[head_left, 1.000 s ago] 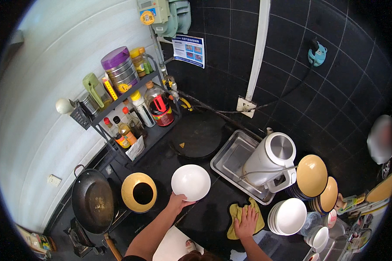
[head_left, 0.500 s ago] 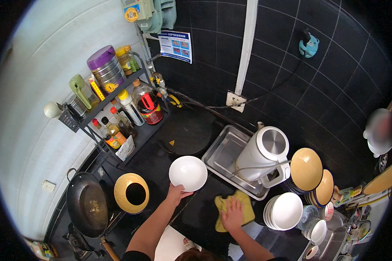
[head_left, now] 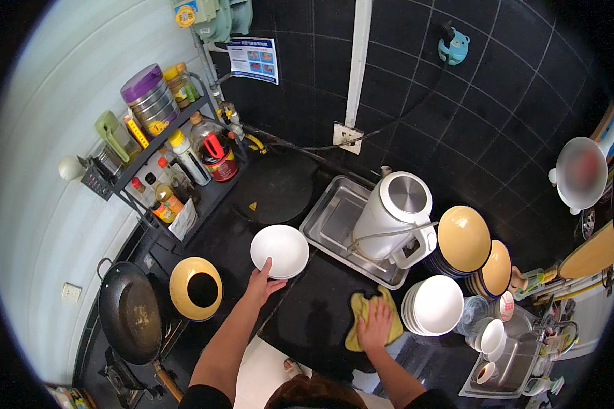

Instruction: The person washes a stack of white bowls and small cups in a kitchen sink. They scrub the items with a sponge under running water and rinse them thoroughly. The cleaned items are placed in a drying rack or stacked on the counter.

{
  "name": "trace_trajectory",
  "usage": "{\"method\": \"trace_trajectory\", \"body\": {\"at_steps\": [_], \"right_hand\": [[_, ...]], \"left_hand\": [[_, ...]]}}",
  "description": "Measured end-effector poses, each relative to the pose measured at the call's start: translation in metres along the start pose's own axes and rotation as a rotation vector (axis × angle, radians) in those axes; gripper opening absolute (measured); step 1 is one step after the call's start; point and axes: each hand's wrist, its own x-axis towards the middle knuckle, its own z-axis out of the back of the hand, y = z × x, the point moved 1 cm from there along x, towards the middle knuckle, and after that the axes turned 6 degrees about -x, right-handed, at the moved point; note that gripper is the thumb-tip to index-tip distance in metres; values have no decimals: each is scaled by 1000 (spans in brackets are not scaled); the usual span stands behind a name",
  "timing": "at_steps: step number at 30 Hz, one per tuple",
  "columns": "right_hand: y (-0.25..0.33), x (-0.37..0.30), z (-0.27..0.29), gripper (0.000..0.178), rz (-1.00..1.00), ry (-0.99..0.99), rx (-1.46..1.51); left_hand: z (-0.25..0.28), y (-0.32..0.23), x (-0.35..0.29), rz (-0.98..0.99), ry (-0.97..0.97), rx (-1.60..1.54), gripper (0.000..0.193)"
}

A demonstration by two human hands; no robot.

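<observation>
My left hand (head_left: 260,285) is at the near edge of a white bowl (head_left: 280,251), its thumb over the rim and its fingers along the underside. Whether the bowl rests on the black counter or is lifted slightly is hard to tell. On the right, my right hand (head_left: 376,323) presses palm down with spread fingers on a crumpled yellow-green cloth (head_left: 357,334). Beside the cloth stands a stack of white bowls (head_left: 438,306). Behind it lies a metal tray (head_left: 326,214) with a large white electric kettle (head_left: 389,221) on it.
Yellow bowls (head_left: 464,238) are stacked right of the kettle, near a sink (head_left: 467,391) with cups and glasses around it. To the left are a yellow bowl of dark liquid (head_left: 177,290), a black wok (head_left: 129,310) and a rack (head_left: 158,140) of bottles and jars.
The cloth has slid right under my right hand, closer to the white bowl stack. My left hand's thumb has come over the bowl's rim. The whole view has shifted slightly.
</observation>
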Motion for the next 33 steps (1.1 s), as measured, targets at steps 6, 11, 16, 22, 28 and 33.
{"method": "trace_trajectory", "body": {"at_steps": [6, 11, 16, 22, 28, 33], "right_hand": [[-8, -94, -7, 60, -25, 51, -41], [53, -64, -24, 63, 325, 197, 94], [147, 10, -45, 60, 459, 131, 153], [202, 4, -58, 57, 715, 171, 299], [72, -28, -27, 52, 566, 126, 300], [-74, -98, 17, 52, 129, 97, -66]], "left_hand": [[10, 16, -53, 46, -35, 10, 78], [58, 40, -110, 13, -51, 27, 52], [89, 45, -152, -27, -106, 43, 44], [80, 43, -183, -56, -133, 152, 37], [60, 54, -180, -62, -41, 210, 35], [33, 77, -189, -16, 36, 304, 36]]}}
